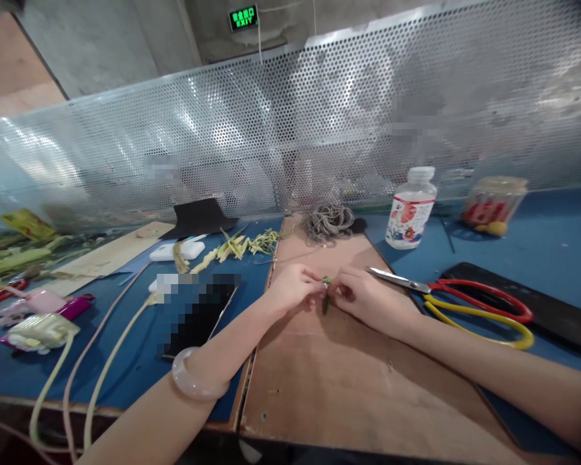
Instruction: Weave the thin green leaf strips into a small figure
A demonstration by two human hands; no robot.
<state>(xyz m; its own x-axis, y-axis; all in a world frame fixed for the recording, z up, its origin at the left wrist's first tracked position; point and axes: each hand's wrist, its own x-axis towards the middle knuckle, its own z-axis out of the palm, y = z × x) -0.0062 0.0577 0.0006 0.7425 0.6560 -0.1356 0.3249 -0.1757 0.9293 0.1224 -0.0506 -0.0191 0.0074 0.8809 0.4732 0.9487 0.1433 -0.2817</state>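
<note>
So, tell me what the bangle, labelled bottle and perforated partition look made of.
Bangle: pale, glossy; stone, glass or plastic, unclear. Labelled bottle: smooth, probably plastic, being clear above its label. Perforated partition: likely sheet metal, given its silvery glare.

Two hands (one bangle)

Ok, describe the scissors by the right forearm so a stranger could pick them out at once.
Find the wooden board running up the middle of the blue worktop, then the right hand over it. Just beyond that forearm lie the scissors, metal blades pointing left. One handle loop is red and the other yellow, unlike the plain black, flat object beside them.
</note>
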